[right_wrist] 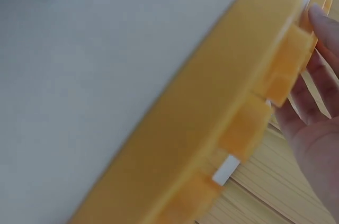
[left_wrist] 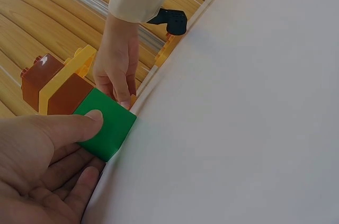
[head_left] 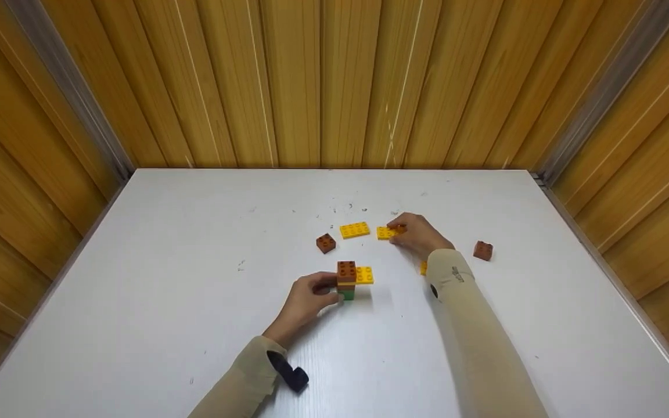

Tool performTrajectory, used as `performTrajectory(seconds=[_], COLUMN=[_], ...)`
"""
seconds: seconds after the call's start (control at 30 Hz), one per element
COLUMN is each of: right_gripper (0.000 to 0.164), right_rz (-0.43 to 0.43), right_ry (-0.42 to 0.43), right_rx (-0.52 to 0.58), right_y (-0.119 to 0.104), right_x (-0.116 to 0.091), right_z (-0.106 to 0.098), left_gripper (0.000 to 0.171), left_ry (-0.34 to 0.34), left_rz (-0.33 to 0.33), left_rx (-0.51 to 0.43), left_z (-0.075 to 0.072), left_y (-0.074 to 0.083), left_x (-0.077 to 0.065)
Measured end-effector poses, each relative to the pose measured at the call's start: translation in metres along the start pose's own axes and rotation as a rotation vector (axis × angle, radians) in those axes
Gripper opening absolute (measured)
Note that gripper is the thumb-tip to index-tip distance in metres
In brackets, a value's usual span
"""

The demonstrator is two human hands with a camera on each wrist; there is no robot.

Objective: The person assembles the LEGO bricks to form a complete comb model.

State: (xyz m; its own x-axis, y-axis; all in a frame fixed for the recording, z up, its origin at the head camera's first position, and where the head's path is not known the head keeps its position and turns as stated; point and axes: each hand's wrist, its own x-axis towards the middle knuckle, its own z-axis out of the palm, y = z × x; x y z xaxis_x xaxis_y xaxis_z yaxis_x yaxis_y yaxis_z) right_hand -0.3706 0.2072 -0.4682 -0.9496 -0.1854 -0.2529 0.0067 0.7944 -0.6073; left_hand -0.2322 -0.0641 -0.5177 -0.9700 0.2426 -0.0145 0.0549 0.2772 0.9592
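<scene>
In the head view my left hand (head_left: 305,302) grips a small stack of toy building bricks standing on the table. The stack has a green brick (left_wrist: 111,123) at the bottom, a brown one above, a thin yellow brick (head_left: 364,274) jutting out to the right, and a brown brick (head_left: 346,269) on top. The left thumb presses the green brick's side. Farther back, my right hand (head_left: 420,237) pinches a flat yellow brick (head_left: 383,233) lying on the table, thumb at its near edge; the fingers cover its right part.
Left of the right hand lie another flat yellow brick (head_left: 355,230) and a brown brick (head_left: 326,243). A second brown brick (head_left: 483,251) sits to the right. One more yellow brick (head_left: 424,268), large in the right wrist view, is partly hidden by the right sleeve. Wood-patterned walls (head_left: 346,87) border the white table.
</scene>
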Motion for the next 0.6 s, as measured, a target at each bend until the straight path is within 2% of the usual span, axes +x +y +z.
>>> performTrajectory(seconds=[0.23, 0.6], right_gripper=[0.037, 0.039], right_rz=[-0.011, -0.032], right_ry=[-0.004, -0.045], right_rx=[-0.009, -0.038], right_y=[-0.0018, 0.0028], right_x=[0.0001, -0.0011], right_z=[0.0016, 0.0023], left_gripper=[0.039, 0.04], left_ry=[0.001, -0.002], left_rz=[0.012, -0.009], left_rx=[0.014, 0.026], left_z=[0.0003, 0.0], left_y=[0.0013, 0.001], left_x=[0.0008, 0.0012])
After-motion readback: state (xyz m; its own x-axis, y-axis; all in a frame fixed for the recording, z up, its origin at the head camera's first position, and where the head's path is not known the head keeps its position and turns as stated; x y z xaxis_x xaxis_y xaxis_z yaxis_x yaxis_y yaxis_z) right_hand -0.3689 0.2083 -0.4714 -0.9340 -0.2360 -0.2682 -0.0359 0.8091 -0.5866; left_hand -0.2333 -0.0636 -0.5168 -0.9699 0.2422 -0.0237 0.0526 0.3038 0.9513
